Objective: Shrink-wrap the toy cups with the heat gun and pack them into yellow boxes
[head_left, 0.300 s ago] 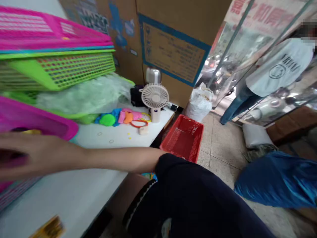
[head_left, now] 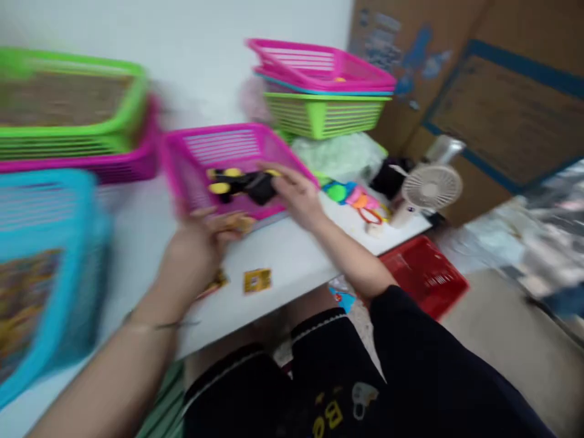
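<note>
Black-and-yellow, plastic-looking pieces (head_left: 261, 188) are showing in or just above the bright-pink slatted plastic basket (head_left: 223, 146); the half-curled right hand (head_left: 297, 194) is meeting them, grip unclear. The left hand (head_left: 196, 243) is pinching a small yellow-brown packet (head_left: 237, 223); light fingertips are probably serving best.

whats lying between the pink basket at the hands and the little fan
The head view shows blurred blue, green, pink and orange pieces on the white table between the pink basket and the fan, with a red ring nearer the fan.
</note>
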`<state>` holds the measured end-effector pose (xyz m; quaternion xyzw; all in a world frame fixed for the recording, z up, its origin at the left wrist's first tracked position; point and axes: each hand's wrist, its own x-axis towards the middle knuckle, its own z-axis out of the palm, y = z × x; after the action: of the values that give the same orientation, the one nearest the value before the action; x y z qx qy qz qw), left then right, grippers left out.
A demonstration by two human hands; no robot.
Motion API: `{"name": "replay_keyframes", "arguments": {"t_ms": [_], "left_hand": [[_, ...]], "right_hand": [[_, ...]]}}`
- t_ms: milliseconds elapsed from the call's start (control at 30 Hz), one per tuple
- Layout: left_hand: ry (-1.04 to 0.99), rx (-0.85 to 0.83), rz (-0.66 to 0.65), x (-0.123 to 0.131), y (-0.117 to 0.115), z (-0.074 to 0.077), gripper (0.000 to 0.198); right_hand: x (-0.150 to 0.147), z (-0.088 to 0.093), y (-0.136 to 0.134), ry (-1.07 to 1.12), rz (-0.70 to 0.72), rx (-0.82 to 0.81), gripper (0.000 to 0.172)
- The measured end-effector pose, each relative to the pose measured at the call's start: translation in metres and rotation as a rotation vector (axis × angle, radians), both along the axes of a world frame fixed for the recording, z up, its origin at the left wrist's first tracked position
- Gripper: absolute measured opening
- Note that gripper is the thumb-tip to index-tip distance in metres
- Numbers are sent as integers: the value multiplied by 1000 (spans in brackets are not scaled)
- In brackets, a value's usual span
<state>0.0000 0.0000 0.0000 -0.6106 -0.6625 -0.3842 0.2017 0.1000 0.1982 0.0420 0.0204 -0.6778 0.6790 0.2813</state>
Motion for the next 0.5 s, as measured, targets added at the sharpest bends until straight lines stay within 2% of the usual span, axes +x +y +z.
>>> {"name": "replay_keyframes", "arguments": {"t_ms": [33, 67, 167, 233, 400, 500], "left_hand": [[87, 10, 42, -2, -5, -3, 28], [118, 25, 83, -3, -5, -7, 35], [129, 84, 86, -9, 3, -14, 72], [168, 121, 66, -8, 7, -13, 85], [240, 224, 27, -2, 4, -3, 88], [241, 278, 6, -2, 4, -2, 87]], "right_hand": [[1, -3, 0, 72, -10, -13, 64], [1, -5, 0, 110, -20, -10, 68], [4, -10, -3, 136, -57, 94, 61], [8, -10, -8, 143, -62, 155, 53], [11, -8, -14, 208, 7, 211, 36], [10, -7, -14, 225, 30, 230, 30]]}}
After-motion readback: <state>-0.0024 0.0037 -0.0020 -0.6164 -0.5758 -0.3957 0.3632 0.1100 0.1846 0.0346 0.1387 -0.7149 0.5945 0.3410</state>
